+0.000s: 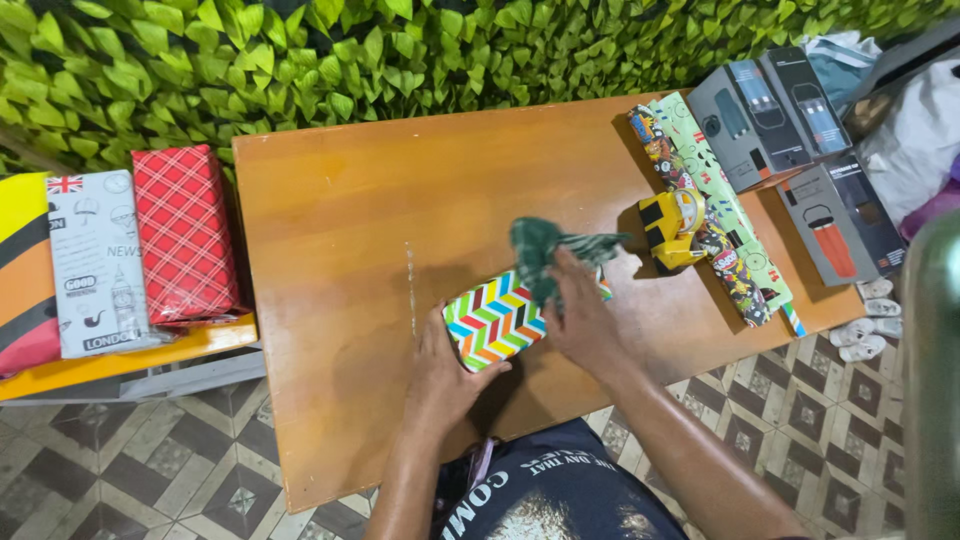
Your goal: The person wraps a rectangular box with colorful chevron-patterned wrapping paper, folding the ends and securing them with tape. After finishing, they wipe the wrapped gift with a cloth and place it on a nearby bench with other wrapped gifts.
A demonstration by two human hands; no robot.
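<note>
A small box wrapped in bright zigzag-striped paper (493, 321) lies on the wooden table (350, 230) near its front edge. My left hand (441, 376) rests against the box's near left corner, holding it in place. My right hand (580, 318) presses on the right part of the box and grips a green patterned cloth (548, 253) that bunches up over the box's far end. The right end of the box is hidden under the cloth and hand.
A yellow tape dispenser (673, 229) and rolls of patterned wrapping paper (718, 205) lie at the table's right. Dark product boxes (770, 108) sit at the far right. A red plaid parcel (183, 232) and a newsprint-style parcel (96, 262) rest on a bench to the left. Leafy wall behind.
</note>
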